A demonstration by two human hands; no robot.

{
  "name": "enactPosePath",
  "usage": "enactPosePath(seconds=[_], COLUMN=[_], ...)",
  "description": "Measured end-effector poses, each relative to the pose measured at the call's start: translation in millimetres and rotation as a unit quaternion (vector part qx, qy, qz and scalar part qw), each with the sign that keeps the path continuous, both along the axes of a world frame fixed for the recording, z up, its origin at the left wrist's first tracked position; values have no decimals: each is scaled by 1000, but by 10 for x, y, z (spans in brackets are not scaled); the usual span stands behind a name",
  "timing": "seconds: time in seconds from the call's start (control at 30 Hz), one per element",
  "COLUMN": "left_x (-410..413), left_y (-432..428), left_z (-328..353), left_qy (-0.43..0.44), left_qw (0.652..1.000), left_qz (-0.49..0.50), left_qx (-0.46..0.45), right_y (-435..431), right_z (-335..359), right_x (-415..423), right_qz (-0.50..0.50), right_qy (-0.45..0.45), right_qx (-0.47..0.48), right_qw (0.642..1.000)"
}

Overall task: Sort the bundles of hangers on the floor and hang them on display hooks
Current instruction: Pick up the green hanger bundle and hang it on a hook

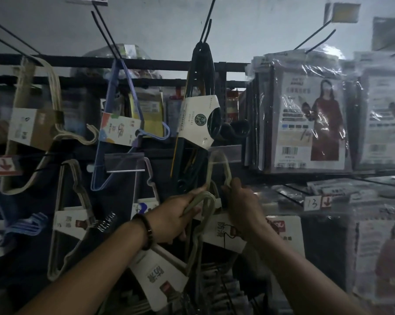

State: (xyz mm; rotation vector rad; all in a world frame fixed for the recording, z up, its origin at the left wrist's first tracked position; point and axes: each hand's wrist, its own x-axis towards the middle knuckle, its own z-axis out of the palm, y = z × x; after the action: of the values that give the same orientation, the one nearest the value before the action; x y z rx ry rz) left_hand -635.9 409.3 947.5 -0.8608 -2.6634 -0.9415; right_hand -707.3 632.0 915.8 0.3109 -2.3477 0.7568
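I judge the cream hanger bundle (203, 195) light but awkward. It is a set of stiff, thin hangers banded by a card sleeve (160, 278), likely to fan out and snag its neighbours, and the smooth coating could slip. The best hold is at the gathered necks, above the sleeve. My left hand (169, 220) has it there, low centre of the frame, fingers curled round the necks with the hook curve rising just past the fingertips. My right hand (243, 208), just right of centre, is clenched on the looped top of a second cream bundle (209, 171). That loop pokes up above the knuckles toward a clear label strip (225, 151). I cannot make out a display hook there.
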Motion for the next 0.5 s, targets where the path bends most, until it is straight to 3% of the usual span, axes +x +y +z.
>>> enactPosePath(seconds=[0.13, 0.23, 0.33, 0.5], left_x=[-125, -213, -274, -399], left_y=[-12, 6, 13, -23], left_z=[-101, -118, -109, -111], left_qy=[-51, -84, -33, 15], left_qw=[997, 991, 992, 991], left_qz=[53, 68, 80, 128], left_qx=[36, 82, 87, 40], right_y=[-102, -229, -352, -424], right_z=[6, 13, 41, 86], right_x=[-350, -574, -805, -1134], right_qz=[-7, -20, -53, -126], right_qy=[-39, -2, 10, -29], right_qx=[-51, 19, 108, 149], right_qw=[998, 1000, 993, 980])
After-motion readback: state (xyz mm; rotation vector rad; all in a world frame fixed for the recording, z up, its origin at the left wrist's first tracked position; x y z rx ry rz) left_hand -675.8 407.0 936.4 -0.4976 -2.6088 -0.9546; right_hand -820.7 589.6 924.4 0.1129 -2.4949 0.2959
